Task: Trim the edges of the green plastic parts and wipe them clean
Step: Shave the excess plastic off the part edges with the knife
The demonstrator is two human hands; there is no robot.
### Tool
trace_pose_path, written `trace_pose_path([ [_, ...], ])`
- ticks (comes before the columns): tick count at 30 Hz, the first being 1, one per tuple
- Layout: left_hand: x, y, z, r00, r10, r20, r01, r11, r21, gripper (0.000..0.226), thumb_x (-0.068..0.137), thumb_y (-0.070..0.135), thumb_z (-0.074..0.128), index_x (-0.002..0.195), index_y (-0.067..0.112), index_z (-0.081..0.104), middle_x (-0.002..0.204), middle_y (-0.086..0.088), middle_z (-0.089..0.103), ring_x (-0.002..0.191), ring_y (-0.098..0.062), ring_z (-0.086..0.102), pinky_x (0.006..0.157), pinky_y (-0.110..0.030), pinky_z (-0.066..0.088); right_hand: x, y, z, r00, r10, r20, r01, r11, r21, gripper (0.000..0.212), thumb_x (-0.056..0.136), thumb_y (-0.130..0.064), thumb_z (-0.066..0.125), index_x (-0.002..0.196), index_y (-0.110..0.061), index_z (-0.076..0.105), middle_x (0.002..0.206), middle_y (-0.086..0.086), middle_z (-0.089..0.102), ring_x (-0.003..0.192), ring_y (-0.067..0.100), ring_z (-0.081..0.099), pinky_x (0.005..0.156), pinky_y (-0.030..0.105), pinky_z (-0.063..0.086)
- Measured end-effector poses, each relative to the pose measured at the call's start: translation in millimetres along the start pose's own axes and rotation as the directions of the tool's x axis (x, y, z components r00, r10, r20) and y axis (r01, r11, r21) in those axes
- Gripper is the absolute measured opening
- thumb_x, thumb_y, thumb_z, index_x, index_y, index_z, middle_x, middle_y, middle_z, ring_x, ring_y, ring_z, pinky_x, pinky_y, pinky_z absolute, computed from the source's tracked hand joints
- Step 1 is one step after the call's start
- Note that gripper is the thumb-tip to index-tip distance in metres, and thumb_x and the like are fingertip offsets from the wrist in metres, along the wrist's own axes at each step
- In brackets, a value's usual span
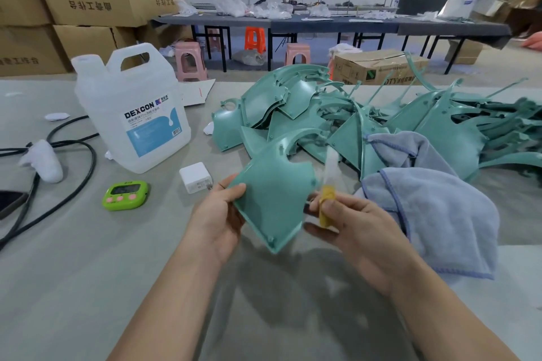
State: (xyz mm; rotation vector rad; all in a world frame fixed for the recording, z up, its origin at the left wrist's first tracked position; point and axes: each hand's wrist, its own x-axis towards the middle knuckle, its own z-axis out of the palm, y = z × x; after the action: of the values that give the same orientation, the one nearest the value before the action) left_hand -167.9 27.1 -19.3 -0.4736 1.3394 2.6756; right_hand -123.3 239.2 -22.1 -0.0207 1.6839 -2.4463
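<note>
Head view: the left hand (218,214) grips the green part (269,199) by its left edge, held up near centre. The right hand (352,223) pinches a yellow trimming tool (327,205) at the part's right edge. Best to brace the part firmly and draw the tool lightly along the rim.

- The left hand (218,215) is bare, and the one nail that shows on it is short and plain.
- The right hand (357,223) is bare as well. Knuckles and tendons stand out along its back, and its fingertips are slightly blurred.
- The left forearm (164,302) is bare from the wrist to the near edge of the view.
- The right forearm (440,316) is likewise bare to the near right edge.
- Both forearms look slim at the wrist and broader nearer the camera.
</note>
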Motion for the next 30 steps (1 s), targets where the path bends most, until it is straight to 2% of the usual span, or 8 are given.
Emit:
trace_pose_path([
  [3,1,-2,0,0.997,0.067,-0.043,-0.064,0.996,0.056,0.024,0.093,-0.006,0.055,0.101,0.015,0.064,0.084,-0.003,0.077,0.069,-0.017,0.072,0.057,-0.027,0.057,1,6,10,1.000,0.021,-0.014,-0.021,0.999,0.033,0.014,0.078,-0.018,0.071,0.079,-0.008,0.080,0.092,0.009,0.074,0.089,0.020,0.068,0.086,0.037,0.061],
  [7,-5,2,-2,0.979,0.200,0.028,-0.190,0.869,0.456,0.030,0.082,-0.014,0.061,0.091,0.014,0.065,0.078,-0.002,0.073,0.073,-0.020,0.067,0.062,-0.027,0.050,7,-1,8,0.982,-0.100,-0.158,0.095,0.995,-0.040,0.014,0.081,-0.016,0.068,0.078,-0.009,0.079,0.084,0.005,0.073,0.083,0.015,0.066,0.084,0.030,0.057],
  [11,-16,0,2,0.972,0.029,0.234,-0.146,0.855,0.498,0.014,0.095,0.019,0.066,0.103,0.018,0.077,0.103,-0.006,0.078,0.094,-0.024,0.075,0.078,-0.033,0.059,6,-7,1,0.996,-0.077,-0.037,0.070,0.985,-0.155,0.015,0.080,-0.024,0.070,0.077,-0.015,0.081,0.078,-0.003,0.070,0.076,0.007,0.061,0.076,0.021,0.051],
  [13,-17,-2,5,0.975,0.083,0.208,-0.184,0.825,0.534,0.017,0.098,0.022,0.063,0.096,0.017,0.079,0.098,-0.004,0.079,0.096,-0.022,0.075,0.077,-0.028,0.059,5,-6,2,0.998,-0.034,-0.045,0.026,0.984,-0.175,0.018,0.087,-0.021,0.069,0.076,-0.015,0.081,0.084,-0.002,0.074,0.081,0.008,0.068,0.079,0.024,0.055],
  [16,-12,-3,7,0.966,0.253,0.049,-0.247,0.852,0.462,0.017,0.100,0.019,0.061,0.097,0.017,0.077,0.096,-0.001,0.079,0.093,-0.018,0.074,0.081,-0.031,0.057,8,-7,-1,0.973,-0.031,-0.230,0.001,0.992,-0.129,0.033,0.100,-0.010,0.059,0.075,-0.014,0.080,0.099,0.000,0.079,0.094,0.013,0.074,0.085,0.032,0.057],
  [20,-7,7,1,0.943,0.330,-0.024,-0.310,0.905,0.290,0.017,0.101,0.014,0.058,0.107,0.019,0.074,0.098,0.001,0.079,0.086,-0.010,0.074,0.078,-0.028,0.054,3,-10,-9,0.888,-0.175,-0.426,0.034,0.947,-0.319,0.028,0.103,-0.009,0.052,0.084,-0.008,0.073,0.081,0.010,0.078,0.070,0.018,0.071,0.065,0.026,0.053],
  [24,-5,9,-3,0.959,0.273,0.068,-0.281,0.945,0.169,0.028,0.099,0.007,0.057,0.123,0.014,0.069,0.112,-0.005,0.076,0.099,-0.017,0.073,0.081,-0.028,0.056,0,-7,-4,0.923,-0.163,-0.348,0.042,0.943,-0.331,0.027,0.104,-0.013,0.050,0.085,-0.007,0.070,0.065,0.011,0.070,0.048,0.016,0.054,0.046,0.024,0.043],
  [30,-3,10,-6,0.954,0.286,0.092,-0.294,0.951,0.094,0.026,0.095,0.002,0.059,0.115,0.011,0.072,0.117,-0.010,0.074,0.101,-0.021,0.072,0.082,-0.029,0.058,6,-1,8,0.964,-0.072,-0.254,-0.006,0.956,-0.293,0.030,0.104,-0.014,0.050,0.082,-0.007,0.068,0.060,0.012,0.063,0.042,0.018,0.046,0.041,0.025,0.036],
])
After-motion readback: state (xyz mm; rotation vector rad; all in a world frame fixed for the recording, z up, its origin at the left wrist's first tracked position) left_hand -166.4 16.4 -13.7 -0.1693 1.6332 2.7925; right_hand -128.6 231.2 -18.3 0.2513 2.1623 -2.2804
